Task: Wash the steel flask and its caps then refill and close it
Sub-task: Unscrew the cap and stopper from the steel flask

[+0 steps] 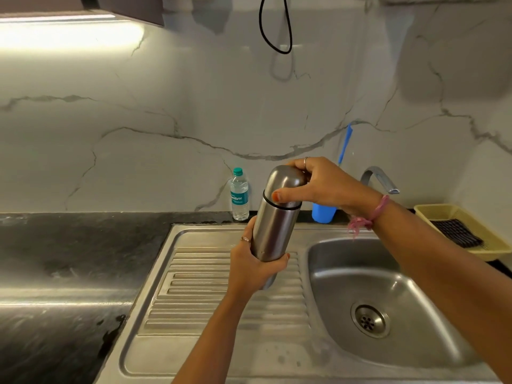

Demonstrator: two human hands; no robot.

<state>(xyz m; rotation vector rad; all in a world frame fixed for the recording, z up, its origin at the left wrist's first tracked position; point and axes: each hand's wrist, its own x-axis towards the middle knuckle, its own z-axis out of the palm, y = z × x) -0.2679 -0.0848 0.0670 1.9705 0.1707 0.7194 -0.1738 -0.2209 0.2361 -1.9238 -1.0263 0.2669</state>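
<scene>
- We see a steel flask (273,228) held upright, tilted slightly, in the air above the ribbed drainboard (210,295) of a steel sink (360,273).
- Our left hand (256,266) wraps its fingers round the lower body of the flask; this grip is clamped on the flask.
- Our right hand (322,184) curls over the domed outer cap (286,187), thumb pressed on the front near the dark seam; this grip is clamped on the cap.
- The cap sits fully on the flask, so we judge this to be either the opening twist before washing or the final closing; we cannot tell which.
- If it is the opening, the next move calls for the right hand to turn the cap while the left holds the body firm, then lift the cap straight off.
- The sink basin (388,289) lies open to the right, with the tap (381,178) behind it.
- At the back edge stand a plastic water bottle (239,195), just left of the flask, and a blue cup (323,213) behind the right wrist.
- A yellow basket (443,210) sits on the surface at far right, well apart.
- The dark surface (69,259) lies to the left.
</scene>
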